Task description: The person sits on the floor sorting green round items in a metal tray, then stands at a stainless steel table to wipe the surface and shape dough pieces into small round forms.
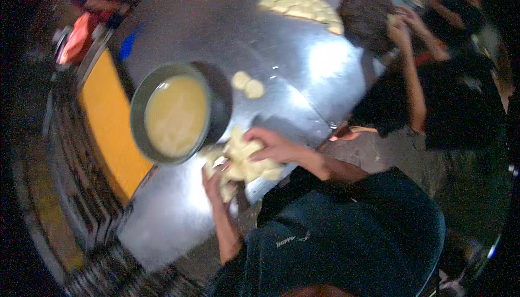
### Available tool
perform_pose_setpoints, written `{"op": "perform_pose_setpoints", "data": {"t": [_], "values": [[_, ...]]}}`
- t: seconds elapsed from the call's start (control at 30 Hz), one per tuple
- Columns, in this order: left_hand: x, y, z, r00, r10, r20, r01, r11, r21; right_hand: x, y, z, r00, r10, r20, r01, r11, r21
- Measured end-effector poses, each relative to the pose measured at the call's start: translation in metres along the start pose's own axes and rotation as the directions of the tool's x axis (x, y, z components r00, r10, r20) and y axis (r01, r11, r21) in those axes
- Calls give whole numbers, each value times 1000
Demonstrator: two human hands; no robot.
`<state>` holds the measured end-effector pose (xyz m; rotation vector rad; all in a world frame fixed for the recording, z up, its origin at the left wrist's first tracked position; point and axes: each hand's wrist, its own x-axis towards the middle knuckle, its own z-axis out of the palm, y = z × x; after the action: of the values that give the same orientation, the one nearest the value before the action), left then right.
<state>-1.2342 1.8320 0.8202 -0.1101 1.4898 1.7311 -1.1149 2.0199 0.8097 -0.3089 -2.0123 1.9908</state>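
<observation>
A heap of pale dough pieces sits between my two hands, above the near edge of a metal table. My right hand grips the heap from the right, its thumb and fingers spread around the dough. On the other side, my left hand holds the lower left part of the same heap. Motion blur hides the exact finger contacts. Just beyond my left hand stands a deep round pot with a yellowish liquid inside. Two small dough discs lie touching each other to its right.
Large flattened dough sheets lie at the far side. A yellow board runs along the left edge, near a blue object. At right, a co-worker in dark clothing raises both hands; other people are further back.
</observation>
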Motion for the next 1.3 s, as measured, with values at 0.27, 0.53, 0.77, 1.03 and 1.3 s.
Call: {"op": "perform_pose_setpoints", "data": {"t": [0.27,0.53,0.77,1.03,1.3], "values": [[-38,-17,-122,861,475,-184,-193,639,745,13,17,-156,913,38,-406,-368,509,-779],[-65,-56,-113,778,562,-281,30,413,910,6,29,-400,693,-232,-682,-706,-406,-579],[-63,-72,-168,771,580,-264,151,236,960,28,22,-411,686,-30,-727,-696,-317,-644],[-62,-68,-178,799,180,-573,14,948,317,-29,31,-368,736,-95,-670,-657,-341,-673],[-54,-62,-169,887,214,-409,37,850,525,-65,22,-362,622,-105,-776,-754,186,-630]]}}
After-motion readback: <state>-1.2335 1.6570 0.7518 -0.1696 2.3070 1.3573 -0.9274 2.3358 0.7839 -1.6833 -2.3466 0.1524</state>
